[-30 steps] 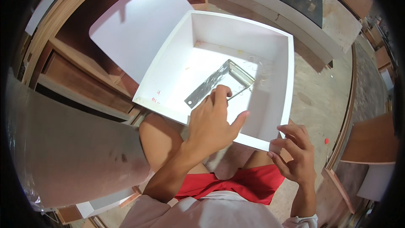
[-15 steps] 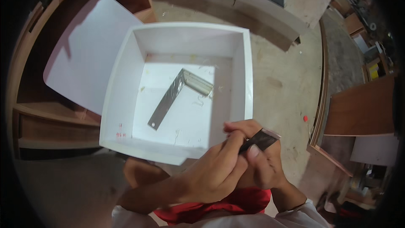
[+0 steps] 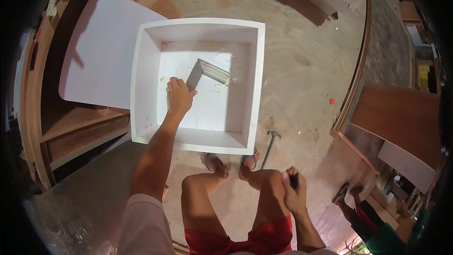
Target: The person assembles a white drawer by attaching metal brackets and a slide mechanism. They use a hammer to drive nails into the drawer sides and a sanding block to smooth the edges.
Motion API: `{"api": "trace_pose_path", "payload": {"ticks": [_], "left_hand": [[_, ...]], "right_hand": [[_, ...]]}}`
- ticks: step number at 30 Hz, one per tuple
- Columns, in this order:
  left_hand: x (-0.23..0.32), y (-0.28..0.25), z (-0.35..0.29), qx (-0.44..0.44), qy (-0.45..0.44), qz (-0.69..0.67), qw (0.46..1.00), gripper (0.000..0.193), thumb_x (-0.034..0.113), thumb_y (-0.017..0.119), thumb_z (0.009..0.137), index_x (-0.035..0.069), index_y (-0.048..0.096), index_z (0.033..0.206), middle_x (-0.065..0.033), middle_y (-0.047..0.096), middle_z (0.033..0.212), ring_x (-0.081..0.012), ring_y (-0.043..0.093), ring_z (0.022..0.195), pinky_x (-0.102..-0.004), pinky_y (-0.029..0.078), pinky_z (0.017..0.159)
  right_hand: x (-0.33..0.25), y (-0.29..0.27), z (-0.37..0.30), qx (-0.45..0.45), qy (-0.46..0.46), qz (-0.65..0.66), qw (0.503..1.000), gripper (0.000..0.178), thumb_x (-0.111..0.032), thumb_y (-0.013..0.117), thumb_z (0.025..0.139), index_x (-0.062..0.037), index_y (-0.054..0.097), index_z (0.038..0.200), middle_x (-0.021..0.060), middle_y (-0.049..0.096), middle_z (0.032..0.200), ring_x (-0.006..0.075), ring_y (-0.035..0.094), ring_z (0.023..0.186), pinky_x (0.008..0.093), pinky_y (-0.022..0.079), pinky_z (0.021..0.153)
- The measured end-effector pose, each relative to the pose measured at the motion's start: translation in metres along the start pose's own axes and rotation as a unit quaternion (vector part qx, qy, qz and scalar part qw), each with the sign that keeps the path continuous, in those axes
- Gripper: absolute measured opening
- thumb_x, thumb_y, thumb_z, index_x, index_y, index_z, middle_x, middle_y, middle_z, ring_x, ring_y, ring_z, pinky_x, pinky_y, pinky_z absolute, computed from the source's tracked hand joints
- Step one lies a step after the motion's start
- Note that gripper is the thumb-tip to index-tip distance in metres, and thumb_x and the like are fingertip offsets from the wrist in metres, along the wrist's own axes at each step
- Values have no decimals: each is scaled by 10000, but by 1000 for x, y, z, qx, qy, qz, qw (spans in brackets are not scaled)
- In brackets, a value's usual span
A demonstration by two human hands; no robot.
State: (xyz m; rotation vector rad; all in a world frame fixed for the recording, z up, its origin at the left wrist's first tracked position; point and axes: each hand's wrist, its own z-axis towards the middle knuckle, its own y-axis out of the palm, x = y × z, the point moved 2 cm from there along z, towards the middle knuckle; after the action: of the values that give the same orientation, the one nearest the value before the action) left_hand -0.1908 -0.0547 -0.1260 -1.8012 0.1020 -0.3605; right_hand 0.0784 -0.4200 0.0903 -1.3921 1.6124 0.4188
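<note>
My left hand (image 3: 179, 96) reaches into an open white box (image 3: 259, 85), its fingers closed over the long flat blade of a metal try square (image 3: 215, 72). The square lies on the box's inner bottom with its thick silvery stock toward the far right; the near end of the blade is hidden under my hand. By my right knee, outside the box, my right hand (image 3: 293, 193) is closed around a small dark flat object (image 3: 295, 181). Only one end of that object shows, so its kind cannot be told.
A claw hammer (image 3: 269, 148) rests on the floor just right of the box, near my feet. On the left a white rounded board (image 3: 106, 52) leans over a wooden cabinet (image 3: 85, 148). Brown panels (image 3: 396, 123) stand at right, with another person's green garment (image 3: 387, 242) below them.
My hands have parted. The left went from beside the dark object into the box and onto the square; the right moved down, keeping the object. The view has shifted, bringing the hammer into sight.
</note>
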Motion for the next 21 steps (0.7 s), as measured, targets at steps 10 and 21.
{"api": "trace_pose_path", "payload": {"ticks": [10, 21], "left_hand": [[64, -165, -31, -41, 78, -231, 969, 147, 59, 657, 1008, -30, 546, 1046, -253, 686, 866, -446, 690, 784, -488, 530, 717], [211, -294, -211, -103, 412, -334, 842, 160, 48, 786, 809, 30, 646, 886, -131, 639, 782, -370, 659, 715, -444, 539, 642]], "right_hand": [[-14, -70, -79, -41, 72, 20, 996, 233, -181, 739, 1022, 2, 696, 1160, 52, 619, 864, 122, 543, 770, 294, 478, 719], [-201, -132, -35, -122, -379, -168, 902, 611, -228, 974, 730, -51, 709, 1251, 103, 659, 1106, 298, 597, 880, 396, 522, 803]]}}
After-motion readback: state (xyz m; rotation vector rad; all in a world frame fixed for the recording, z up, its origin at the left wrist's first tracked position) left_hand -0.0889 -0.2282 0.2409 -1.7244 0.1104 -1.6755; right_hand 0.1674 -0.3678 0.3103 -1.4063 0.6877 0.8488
